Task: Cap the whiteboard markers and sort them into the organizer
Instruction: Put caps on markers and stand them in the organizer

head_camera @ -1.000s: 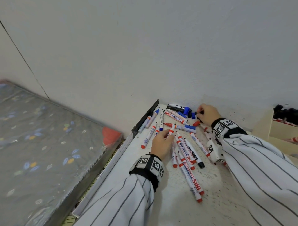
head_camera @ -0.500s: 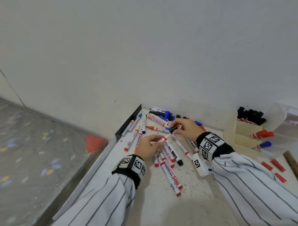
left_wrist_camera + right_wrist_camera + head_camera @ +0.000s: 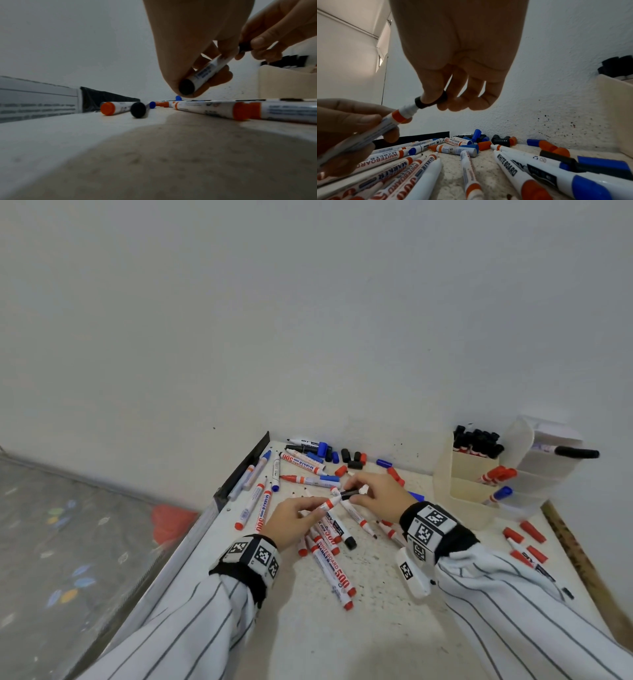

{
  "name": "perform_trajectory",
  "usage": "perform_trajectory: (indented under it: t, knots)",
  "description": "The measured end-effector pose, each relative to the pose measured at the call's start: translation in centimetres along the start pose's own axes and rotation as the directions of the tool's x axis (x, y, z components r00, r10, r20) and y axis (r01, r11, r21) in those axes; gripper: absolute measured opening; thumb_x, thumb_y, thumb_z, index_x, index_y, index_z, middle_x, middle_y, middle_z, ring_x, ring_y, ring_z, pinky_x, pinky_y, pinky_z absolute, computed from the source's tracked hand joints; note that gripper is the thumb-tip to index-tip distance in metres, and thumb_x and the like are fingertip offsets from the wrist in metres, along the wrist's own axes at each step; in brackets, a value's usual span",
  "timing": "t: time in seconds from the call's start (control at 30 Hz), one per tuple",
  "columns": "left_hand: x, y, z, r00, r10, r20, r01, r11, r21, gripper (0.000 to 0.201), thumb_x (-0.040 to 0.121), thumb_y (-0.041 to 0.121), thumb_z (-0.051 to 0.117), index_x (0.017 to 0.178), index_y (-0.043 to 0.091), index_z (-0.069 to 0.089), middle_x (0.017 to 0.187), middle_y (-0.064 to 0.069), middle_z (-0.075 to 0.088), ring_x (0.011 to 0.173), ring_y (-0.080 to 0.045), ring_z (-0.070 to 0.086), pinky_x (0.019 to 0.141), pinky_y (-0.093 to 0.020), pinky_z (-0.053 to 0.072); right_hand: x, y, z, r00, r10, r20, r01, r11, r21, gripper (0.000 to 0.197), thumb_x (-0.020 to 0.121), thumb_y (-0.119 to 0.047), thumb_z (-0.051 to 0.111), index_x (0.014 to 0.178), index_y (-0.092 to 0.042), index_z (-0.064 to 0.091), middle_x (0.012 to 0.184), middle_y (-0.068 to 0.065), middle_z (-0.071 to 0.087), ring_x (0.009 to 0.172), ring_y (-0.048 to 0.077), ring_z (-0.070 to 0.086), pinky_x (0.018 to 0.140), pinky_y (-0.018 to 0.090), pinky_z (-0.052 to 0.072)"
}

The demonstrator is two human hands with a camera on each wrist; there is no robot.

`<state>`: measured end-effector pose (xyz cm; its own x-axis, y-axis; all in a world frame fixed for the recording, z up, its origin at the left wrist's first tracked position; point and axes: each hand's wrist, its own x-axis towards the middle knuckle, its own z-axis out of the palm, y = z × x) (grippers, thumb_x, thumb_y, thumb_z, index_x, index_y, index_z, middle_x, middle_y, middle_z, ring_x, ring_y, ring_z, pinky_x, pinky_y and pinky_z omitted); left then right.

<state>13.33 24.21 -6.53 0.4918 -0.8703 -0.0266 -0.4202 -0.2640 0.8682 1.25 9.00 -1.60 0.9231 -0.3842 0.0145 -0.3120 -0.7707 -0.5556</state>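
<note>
Gripping a whiteboard marker by its barrel just above the speckled surface, the left hand curls its fingers round it. The right hand pinches a black cap onto its tip. Loose markers lie beneath; the cream organizer stands farther right, by the wall.

Organizer right of scattered markers — caps behind.

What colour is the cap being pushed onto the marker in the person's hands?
Black: the cap, pinched by the right hand, shows best in the right wrist view.
</note>
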Motion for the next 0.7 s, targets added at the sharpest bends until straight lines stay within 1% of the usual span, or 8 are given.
perform_trajectory:
  t: [0.07,0.2,0.3,0.37,0.43,0.53,0.6,0.7]
  knots:
    - [-0.3,0.5,0.0,0.999,0.028,0.021,-0.030,0.997,0.077,0.039,0.089,0.024,0.059,0.128,0.027,0.053,0.112,0.013,0.055,0.078,0.006,0.052,0.060,-0.007,0.041,-0.5,0.0,0.0,0.999,0.038,0.012,-0.038,0.999,0.021,0.016,0.092,-0.019,0.053,0.106,-0.017,0.060,0.099,-0.004,0.060,0.087,0.007,0.051,0.067,0.007,0.032]
    - [-0.3,1.2,0.4,0.992,0.112,0.050,-0.122,0.953,0.277,0.049,0.085,0.019,0.064,0.131,0.031,0.051,0.104,0.006,0.052,0.084,-0.002,0.045,0.078,-0.016,0.039,-1.5,0.0,0.2,0.999,0.019,-0.047,-0.016,0.998,0.061,0.017,0.090,-0.011,0.054,0.104,-0.017,0.060,0.097,-0.012,0.055,0.084,0.001,0.050,0.076,0.013,0.037]
    - [-0.6,2.2,0.7,0.990,0.132,-0.049,-0.116,0.961,0.252,0.043,0.086,0.022,0.063,0.128,0.027,0.053,0.100,0.009,0.057,0.083,-0.001,0.050,0.074,-0.013,0.038,-2.2,-0.3,0.1,0.991,0.097,-0.093,-0.082,0.985,0.153,0.011,0.093,-0.019,0.050,0.100,-0.018,0.058,0.082,-0.015,0.051,0.066,-0.003,0.045,0.062,0.013,0.035]
    - [-0.9,3.1,0.9,0.982,0.161,-0.095,-0.129,0.952,0.279,0.034,0.091,0.026,0.057,0.124,0.025,0.054,0.108,0.008,0.062,0.090,-0.003,0.055,0.080,-0.015,0.042,-2.7,-0.8,0.0,0.983,0.158,-0.091,-0.139,0.973,0.184,0.023,0.097,-0.033,0.041,0.084,-0.019,0.054,0.069,-0.008,0.047,0.060,0.004,0.042,0.058,0.017,0.034]
    - [-1.4,4.0,1.5,0.979,0.189,-0.075,-0.149,0.919,0.365,0.032,0.096,0.030,0.047,0.126,0.024,0.052,0.114,0.006,0.060,0.096,-0.007,0.056,0.084,-0.020,0.045,-3.2,-1.2,0.0,0.973,0.205,-0.110,-0.182,0.965,0.187,0.042,0.097,-0.042,0.032,0.064,-0.019,0.044,0.060,-0.004,0.038,0.056,0.009,0.037,0.056,0.022,0.030]
    - [-2.1,5.3,2.6,0.977,0.211,-0.021,-0.175,0.856,0.487,0.037,0.097,0.040,0.037,0.128,0.024,0.048,0.111,0.005,0.057,0.095,-0.007,0.052,0.081,-0.022,0.045,-4.1,-1.6,-0.1,0.938,0.288,-0.192,-0.228,0.932,0.281,0.050,0.098,-0.040,0.033,0.053,-0.019,0.035,0.052,-0.003,0.030,0.049,0.010,0.030,0.052,0.024,0.024]
    - [-2.3,6.1,3.1,0.978,0.207,0.001,-0.176,0.828,0.533,0.036,0.098,0.043,0.033,0.119,0.022,0.053,0.096,0.005,0.057,0.084,-0.009,0.053,0.076,-0.024,0.047,-4.5,-1.7,-0.1,0.921,0.313,-0.232,-0.233,0.920,0.314,0.049,0.099,-0.032,0.035,0.052,-0.018,0.035,0.051,-0.003,0.029,0.048,0.010,0.029,0.051,0.024,0.023]
    - [-2.5,7.4,3.6,0.987,0.149,0.067,-0.163,0.882,0.442,0.037,0.100,0.039,0.026,0.098,0.016,0.055,0.081,0.001,0.055,0.071,-0.010,0.050,0.074,-0.027,0.045,-5.3,-1.8,0.0,0.911,0.296,-0.287,-0.182,0.913,0.365,0.046,0.098,-0.023,0.036,0.052,-0.017,0.034,0.051,-0.002,0.029,0.049,0.010,0.029,0.050,0.023,0.023]
